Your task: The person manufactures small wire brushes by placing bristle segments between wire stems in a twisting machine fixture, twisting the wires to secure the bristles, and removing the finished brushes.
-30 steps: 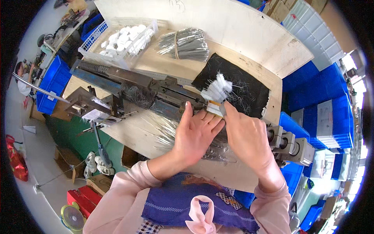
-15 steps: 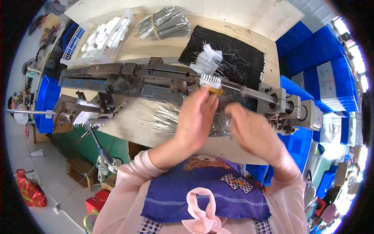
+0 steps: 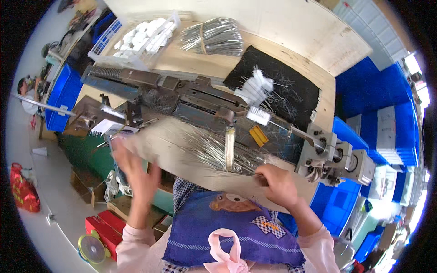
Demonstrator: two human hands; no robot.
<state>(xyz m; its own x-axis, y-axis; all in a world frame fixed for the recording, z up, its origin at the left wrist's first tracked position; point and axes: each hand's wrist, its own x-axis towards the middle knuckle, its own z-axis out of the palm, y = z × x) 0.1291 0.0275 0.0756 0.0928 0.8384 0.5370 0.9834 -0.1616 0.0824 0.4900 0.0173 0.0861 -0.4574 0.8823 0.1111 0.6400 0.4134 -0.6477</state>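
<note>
A white bristle brush on a metal wire sits in line with the machine's spindle. My left hand, smeared by motion, is at the left, just below the small metal stand with white bristles on it. Its thumb stands apart from its fingers, and nothing shows in it. Close to the table's front edge, my right hand is closed beside the looped ends of a pile of wires. Something dark shows at its fingers, too unclear to name. A yellow block lies below the brush.
A long metal machine crosses the table, with a pale upright lever. Behind it are a white basket of white rolls, a banded wire bundle and finished-looking white brushes on a black mat. Blue bins stand right.
Both hands have left the brush at the machine. My left hand has swung far left toward the stand; my right has come nearer and closed. The view has shifted.
</note>
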